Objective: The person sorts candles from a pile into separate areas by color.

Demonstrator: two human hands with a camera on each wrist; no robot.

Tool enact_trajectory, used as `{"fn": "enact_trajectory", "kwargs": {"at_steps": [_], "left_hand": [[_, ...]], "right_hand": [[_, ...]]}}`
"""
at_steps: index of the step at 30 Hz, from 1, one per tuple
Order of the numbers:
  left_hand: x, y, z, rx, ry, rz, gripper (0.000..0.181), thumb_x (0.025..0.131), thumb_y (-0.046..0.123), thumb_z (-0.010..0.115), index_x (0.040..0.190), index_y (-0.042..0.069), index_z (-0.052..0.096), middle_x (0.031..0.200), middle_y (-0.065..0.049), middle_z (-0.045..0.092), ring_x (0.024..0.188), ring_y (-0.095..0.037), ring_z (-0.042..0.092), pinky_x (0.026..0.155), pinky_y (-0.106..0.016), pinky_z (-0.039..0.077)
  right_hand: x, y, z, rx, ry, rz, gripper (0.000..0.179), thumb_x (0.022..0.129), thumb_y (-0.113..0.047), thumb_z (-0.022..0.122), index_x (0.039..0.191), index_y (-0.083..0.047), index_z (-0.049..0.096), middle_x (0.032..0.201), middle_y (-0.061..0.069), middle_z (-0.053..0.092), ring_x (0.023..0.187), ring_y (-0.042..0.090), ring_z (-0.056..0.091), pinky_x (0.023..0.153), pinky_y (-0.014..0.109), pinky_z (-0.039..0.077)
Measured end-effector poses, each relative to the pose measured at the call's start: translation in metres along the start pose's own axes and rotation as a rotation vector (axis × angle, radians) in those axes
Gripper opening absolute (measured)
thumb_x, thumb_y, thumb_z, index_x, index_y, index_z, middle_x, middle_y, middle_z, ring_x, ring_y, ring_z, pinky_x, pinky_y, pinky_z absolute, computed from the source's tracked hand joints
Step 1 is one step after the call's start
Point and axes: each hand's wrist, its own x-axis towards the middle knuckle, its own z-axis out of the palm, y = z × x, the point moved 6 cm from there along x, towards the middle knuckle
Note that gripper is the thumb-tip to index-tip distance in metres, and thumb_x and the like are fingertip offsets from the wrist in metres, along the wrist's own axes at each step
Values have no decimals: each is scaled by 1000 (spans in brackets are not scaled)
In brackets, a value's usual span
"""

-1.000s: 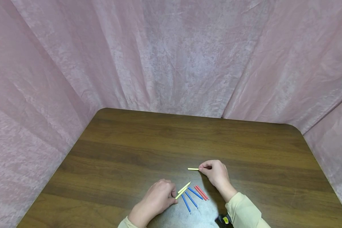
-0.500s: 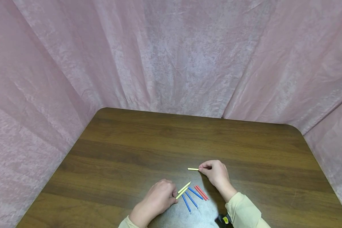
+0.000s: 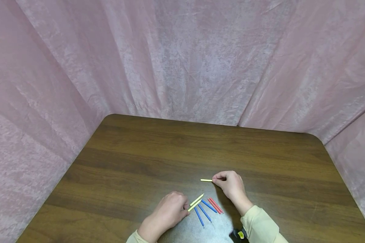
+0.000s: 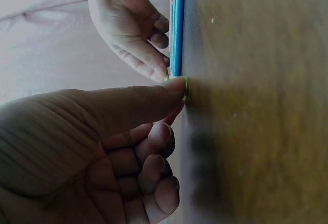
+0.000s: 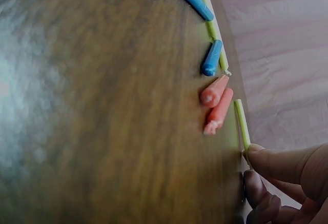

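Small thin candles with wicks lie on the wooden table. My left hand pinches the near end of a yellow candle between thumb and forefinger. A second yellow candle lies almost parallel just beyond it. My right hand holds one end of another yellow candle in its fingertips, and the other end points left. In the right wrist view this candle lies low along the table. Several blue candles fan out toward me between the hands. Two red candles lie side by side to their right.
Pink velvety curtains hang behind the table and at both sides. A black object with a yellow mark is beside the right sleeve at the near edge of the view. Wooden tabletop extends beyond both hands.
The yellow candle in my left hand has shifted slightly to the right, and a narrow gap shows between it and the yellow one beyond. My right hand has stayed still.
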Motion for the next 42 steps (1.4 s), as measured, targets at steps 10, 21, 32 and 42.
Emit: {"fn": "enact_trajectory", "kwargs": {"at_steps": [10,21,32,42], "left_hand": [[-1,1,-2,22,24,-4,29,67,18,84,59,23,57,62,14,48,61,-6,49,57,-24,42],[-2,2,-3,21,48,-18,28,67,8,75,57,22,54,61,15,45,62,-6,48,56,-24,41],[-2,2,-2,26,12,-24,22,66,18,85,64,21,63,67,13,54,67,-8,53,62,-26,45],[-1,3,-1,46,56,-8,26,68,10,76,58,23,56,62,14,47,62,-7,50,57,-24,42]], "right_hand": [[0,0,1,-3,-2,-6,7,79,-18,80,74,-22,76,77,-9,70,80,16,64,70,38,46],[0,-1,0,-3,-5,-6,7,79,-18,79,75,-22,75,78,-9,70,80,16,64,70,36,46],[0,1,2,-6,-8,1,7,79,-19,79,75,-23,75,79,-10,70,79,15,63,69,36,46],[0,1,1,-3,-5,-2,7,80,-19,79,75,-23,75,80,-9,71,81,17,64,70,37,46]]}}
